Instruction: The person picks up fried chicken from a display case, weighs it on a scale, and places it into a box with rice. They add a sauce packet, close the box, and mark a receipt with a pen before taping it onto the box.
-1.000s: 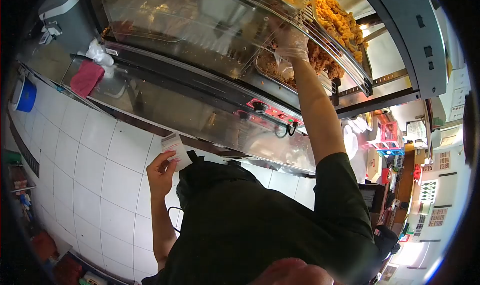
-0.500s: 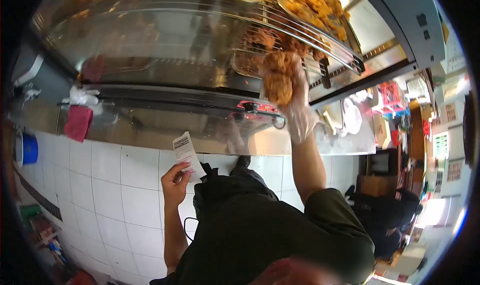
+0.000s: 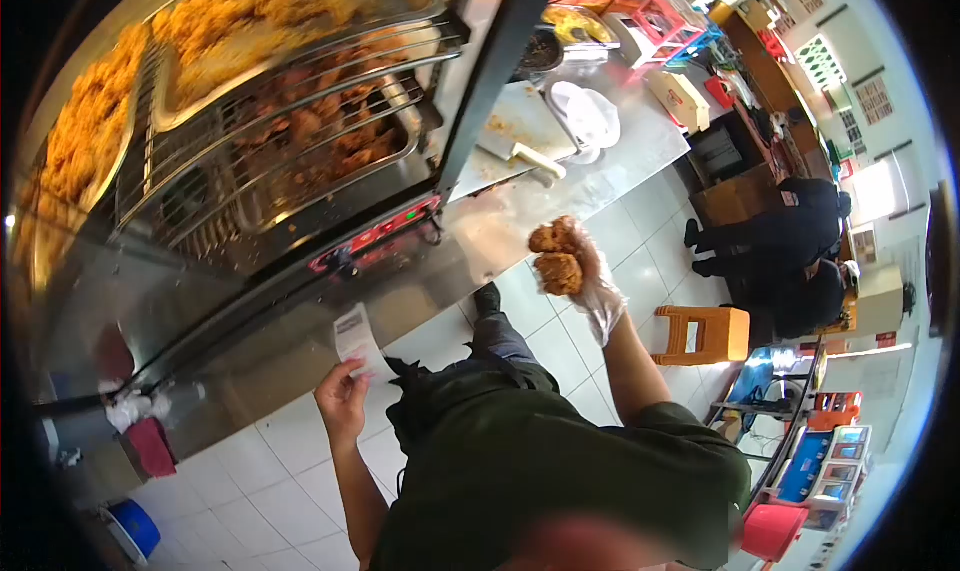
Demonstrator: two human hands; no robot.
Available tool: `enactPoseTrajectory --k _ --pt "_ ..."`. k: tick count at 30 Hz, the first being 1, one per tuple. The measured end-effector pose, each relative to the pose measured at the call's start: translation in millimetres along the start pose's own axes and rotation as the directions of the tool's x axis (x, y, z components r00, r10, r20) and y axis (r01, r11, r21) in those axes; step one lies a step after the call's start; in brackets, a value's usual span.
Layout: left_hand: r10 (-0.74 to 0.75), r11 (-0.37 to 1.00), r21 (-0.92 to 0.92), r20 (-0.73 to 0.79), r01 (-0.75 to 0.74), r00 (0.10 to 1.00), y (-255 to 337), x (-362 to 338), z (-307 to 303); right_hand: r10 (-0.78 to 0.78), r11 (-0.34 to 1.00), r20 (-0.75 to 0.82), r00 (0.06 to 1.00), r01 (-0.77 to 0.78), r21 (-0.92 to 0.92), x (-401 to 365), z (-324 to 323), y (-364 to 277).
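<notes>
One gloved right hand [image 3: 594, 283], curled round fried chicken [image 3: 558, 272].

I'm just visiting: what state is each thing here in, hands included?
Fried chicken: browned, gripped, not set down
Right hand: in a see-through glove, closed on the chicken
Paper slip: printed, held by one end
Left hand: bare, pinching the slip
Knife: lying down, unheld
Orange stool: upright, unoccupied
Green indicator: lit, it seems
Right-hand upper tray: part heaped with food, part nearly bare
</notes>
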State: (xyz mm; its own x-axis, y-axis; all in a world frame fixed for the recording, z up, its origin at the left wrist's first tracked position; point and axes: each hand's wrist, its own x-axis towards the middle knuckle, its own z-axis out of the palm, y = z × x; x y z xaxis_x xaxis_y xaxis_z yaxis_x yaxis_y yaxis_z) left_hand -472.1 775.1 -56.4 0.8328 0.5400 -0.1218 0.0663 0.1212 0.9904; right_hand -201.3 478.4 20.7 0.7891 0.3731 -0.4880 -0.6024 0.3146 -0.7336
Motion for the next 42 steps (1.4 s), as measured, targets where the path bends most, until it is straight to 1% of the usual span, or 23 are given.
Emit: enactPoseTrajectory --k 1,2,5,6,8,9,11,12,13,16,17,19,21,23,24,29,31,32,34,35,37,40,42 --pt "-0.012 0.999 -0.044 0.031 0.014 0.999 -2 3 11 -0.001 1.0 -0.044 0.999 0.001 -0.014 1 -21 -17" --pt "-0.062 0.996 -0.061 0.086 0.068 0.994 -5 6 22 0.005 0.997 0.024 1.0 -0.007 0.074 5 -47 -31" --pt "-0.048 0.992 -0.106 0.169 0.067 0.984 6 26 86 -0.114 0.993 -0.144 0.983 0.11 -0.037 26 -110 -73" --pt "-0.131 0.98 -0.127 0.172 0.154 0.976 9 35 117 -0.114 0.993 -0.137 0.984 0.112 -0.022 38 -137 -88" --pt "-0.162 0.979 -0.062 0.332 0.193 0.929 -2 62 172 -0.015 0.999 0.037 0.999 0.013 0.037 75 -192 -118" --pt "-0.205 0.974 -0.009 0.391 0.226 0.897 -5 76 207 -0.018 0.998 0.057 0.998 0.015 0.054 96 -211 -132" --pt "-0.116 0.992 0.006 0.474 0.128 0.873 -27 101 281 -0.009 1.0 0.025 1.0 0.009 -0.022 138 -242 -153" --pt "-0.141 0.99 0.062 0.497 0.127 0.856 -22 113 319 -0.01 0.995 0.138 0.99 0.024 -0.099 144 -236 -173" --pt "-0.186 0.982 0.126 0.524 0.14 0.831 -16 124 357 0.068 0.994 0.106 0.992 -0.059 -0.089 176 -273 -167" --pt "-0.202 0.977 0.058 0.583 0.207 0.787 -30 158 450 0.082 0.995 0.035 0.996 -0.079 -0.067 213 -286 -179" --pt "-0.192 0.977 0.037 0.594 0.212 0.782 -36 166 472 0.106 0.992 0.048 0.993 -0.102 -0.076 221 -290 -181" --pt "-0.207 0.974 0.035 0.557 0.225 0.805 -41 187 512 0.24 0.97 0.159 0.958 -0.243 -0.001 236 -290 -196" --pt "-0.214 0.974 0.056 0.53 0.218 0.821 -40 209 537 0.293 0.951 0.211 0.932 -0.308 0.037 245 -282 -206" --pt "-0.205 0.976 0.039 0.478 0.213 0.854 -39 227 558 0.206 0.966 0.291 0.934 -0.242 0.093 251 -274 -218" --pt "-0.156 0.987 0.104 0.434 0.123 0.887 -39 235 565 0.202 0.965 0.328 0.923 -0.244 0.093 255 -272 -225" --pt "-0.14 0.99 0.079 0.392 0.119 0.909 -43 263 584 0.163 0.972 0.402 0.901 -0.217 0.09 288 -275 -229" --pt "-0.13 0.946 0.323 0.441 -0.021 0.888 -32 269 593 0.178 0.974 0.404 0.897 -0.219 0.058 288 -280 -237" --pt "-0.133 0.947 0.322 0.438 -0.017 0.889 -25 272 600 0.171 0.973 0.38 0.909 -0.216 0.078 282 -285 -246" --pt "-0.354 0.669 0.732 0.465 -0.128 0.811 -3 278 616 0.147 0.982 0.341 0.929 -0.178 0.062 267 -303 -262" --pt "-0.353 0.67 0.732 0.463 -0.126 0.813 -7 282 620 0.149 0.982 0.343 0.927 -0.179 0.06 259 -314 -271" --pt "-0.435 0.504 0.841 0.445 -0.197 0.783 -21 289 627 0.119 0.984 0.345 0.931 -0.156 0.083 242 -334 -287" --pt "-0.369 0.495 0.848 0.404 -0.19 0.837 -33 291 628 0.065 0.991 0.269 0.961 -0.094 0.097 226 -356 -292" --pt "-0.404 0.461 0.867 0.395 -0.189 0.825 -26 293 629 0.055 0.986 0.222 0.974 -0.088 0.141 218 -359 -296"
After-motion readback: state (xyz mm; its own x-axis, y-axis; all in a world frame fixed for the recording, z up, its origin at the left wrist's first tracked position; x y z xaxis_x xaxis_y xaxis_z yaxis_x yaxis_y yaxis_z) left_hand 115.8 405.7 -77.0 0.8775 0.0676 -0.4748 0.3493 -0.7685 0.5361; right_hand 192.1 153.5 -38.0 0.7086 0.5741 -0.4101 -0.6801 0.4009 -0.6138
